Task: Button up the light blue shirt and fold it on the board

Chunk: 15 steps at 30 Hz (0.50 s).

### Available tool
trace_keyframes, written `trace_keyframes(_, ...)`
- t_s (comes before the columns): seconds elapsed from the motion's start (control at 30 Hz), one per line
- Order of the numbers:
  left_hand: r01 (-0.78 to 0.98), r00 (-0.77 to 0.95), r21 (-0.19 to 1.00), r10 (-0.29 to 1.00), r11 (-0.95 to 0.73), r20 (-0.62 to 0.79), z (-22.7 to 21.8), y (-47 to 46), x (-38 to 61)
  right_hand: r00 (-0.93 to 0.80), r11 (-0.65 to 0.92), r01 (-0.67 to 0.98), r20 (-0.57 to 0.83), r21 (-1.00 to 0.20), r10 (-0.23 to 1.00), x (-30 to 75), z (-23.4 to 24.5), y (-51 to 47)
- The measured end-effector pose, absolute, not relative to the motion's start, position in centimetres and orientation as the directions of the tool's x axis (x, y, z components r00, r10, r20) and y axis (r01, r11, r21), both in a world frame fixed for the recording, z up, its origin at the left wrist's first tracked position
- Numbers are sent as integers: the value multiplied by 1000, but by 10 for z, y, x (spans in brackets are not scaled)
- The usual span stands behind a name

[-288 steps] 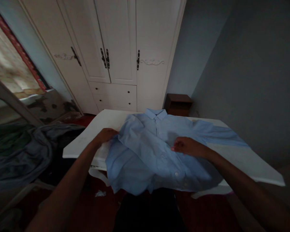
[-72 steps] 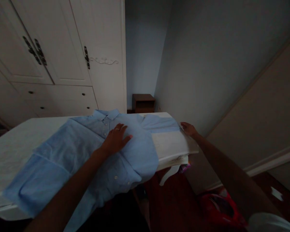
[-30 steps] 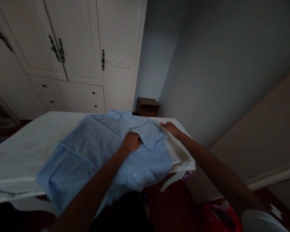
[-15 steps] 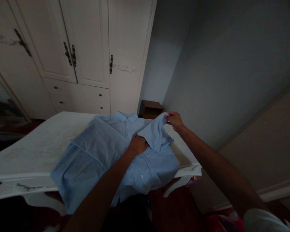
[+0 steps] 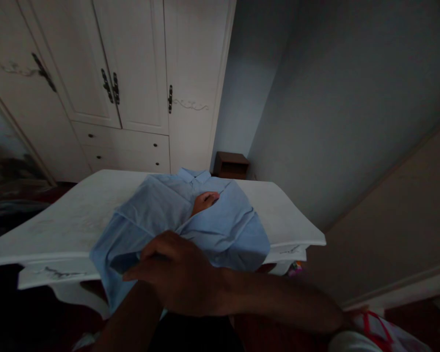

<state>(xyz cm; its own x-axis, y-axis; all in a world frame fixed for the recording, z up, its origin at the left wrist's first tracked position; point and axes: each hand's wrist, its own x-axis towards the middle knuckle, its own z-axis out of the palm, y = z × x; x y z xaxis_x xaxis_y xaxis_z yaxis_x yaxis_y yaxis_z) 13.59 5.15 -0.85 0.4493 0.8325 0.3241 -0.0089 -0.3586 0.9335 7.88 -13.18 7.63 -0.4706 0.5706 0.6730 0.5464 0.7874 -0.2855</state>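
A light blue button-up shirt [image 5: 227, 230] lies on the white table, its collar at the far edge and its near parts hanging over the front. My left hand [image 5: 206, 199] rests at the shirt's middle below the collar, fingers curled against the cloth. A fold of the shirt covers my left wrist. Close to the camera, my right hand [image 5: 179, 274] crosses over my left forearm. Its fingers are closed on shirt cloth drawn towards me; the gripped part is mostly hidden behind the hand.
The white table [image 5: 293, 215] has a carved front edge. Behind it stand a white wardrobe [image 5: 139, 63] with dark handles and a small brown box-shaped cabinet [image 5: 231, 159]. A grey wall [image 5: 333, 98] rises on the right. A white and red bag [image 5: 385, 327] is at lower right.
My right hand has swung from the far right, where it held up the sleeve, across and towards me over my left forearm. Shirt cloth now covers my left wrist.
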Motion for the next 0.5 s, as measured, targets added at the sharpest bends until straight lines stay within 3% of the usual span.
trace_keyframes(0.13,-260,413,963,893,-73,179,-6,52,137,-579,830,496,615,-254,535,83,62,-135)
trace_keyframes(0.27,-480,403,867,911,133,83,8,54,128,-620,835,457,564,-306,546,97,59,-142)
trace_keyframes(0.37,-655,334,738,938,165,87,26,54,108,-598,798,487,531,-354,601,109,58,-148)
trace_keyframes(0.5,-816,175,573,978,78,115,56,43,58,-519,819,435,639,-375,568,117,59,-155)
